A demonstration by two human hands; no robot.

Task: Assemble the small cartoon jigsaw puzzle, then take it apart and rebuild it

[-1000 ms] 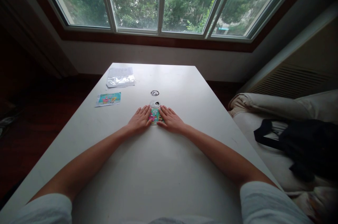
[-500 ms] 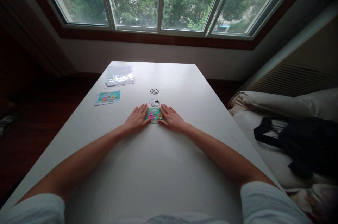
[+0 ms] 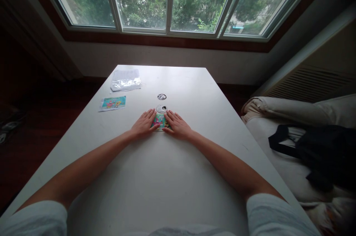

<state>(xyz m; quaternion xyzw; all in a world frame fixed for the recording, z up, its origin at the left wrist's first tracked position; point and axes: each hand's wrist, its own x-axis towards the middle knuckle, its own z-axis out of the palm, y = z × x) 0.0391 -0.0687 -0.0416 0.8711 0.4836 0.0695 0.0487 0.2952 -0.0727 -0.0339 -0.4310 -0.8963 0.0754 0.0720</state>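
A small colourful cartoon picture point(image 3: 159, 121), green with pink and yellow figures, lies flat on the white table point(image 3: 155, 176). My left hand point(image 3: 144, 124) rests on its left side, palm down, with the fingers stretched forward. Over its right side lies my right hand point(image 3: 178, 125), also flat with fingers extended. Parts of the picture are hidden beneath both hands. Just beyond the fingertips is a round silvery disc point(image 3: 159, 109) with a dark spot, and farther back a smaller round dark-rimmed disc point(image 3: 161, 96).
A second cartoon sheet point(image 3: 112, 103) lies on the table's left side. Behind it is a clear plastic sleeve point(image 3: 126, 79) with papers. To the right stands a pale sofa point(image 3: 258, 128) with a black bag point(image 3: 328, 150) on it. A window point(image 3: 144, 2) is ahead.
My right hand has slid slightly left over the picture, covering more of its right side. My left hand stays nearly in place.
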